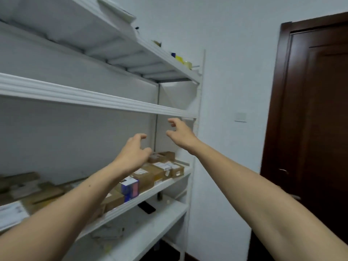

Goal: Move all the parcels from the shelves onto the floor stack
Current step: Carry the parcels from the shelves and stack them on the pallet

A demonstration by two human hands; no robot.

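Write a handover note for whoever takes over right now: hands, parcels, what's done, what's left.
Left hand: open, empty, raised over the parcels.
Right hand: open, empty, raised just below the upper shelf edge.
Parcels: brown cardboard boxes and a small blue-and-white carton sit on the white middle shelf; more boxes, blurred, lie at far left.
Done: cannot tell; the floor stack is out of view.
Left: every parcel on that shelf. The boxes under the hands look like the likely next pick.

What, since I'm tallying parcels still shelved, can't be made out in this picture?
Head view only.
Floor stack: outside the frame.
Leftmost parcels: blurred, partly behind the left forearm; uncountable.
Top-shelf items: mostly hidden by the shelf lip.
Box labels: too small to read.
Dark flat object on the lower shelf: unidentifiable.
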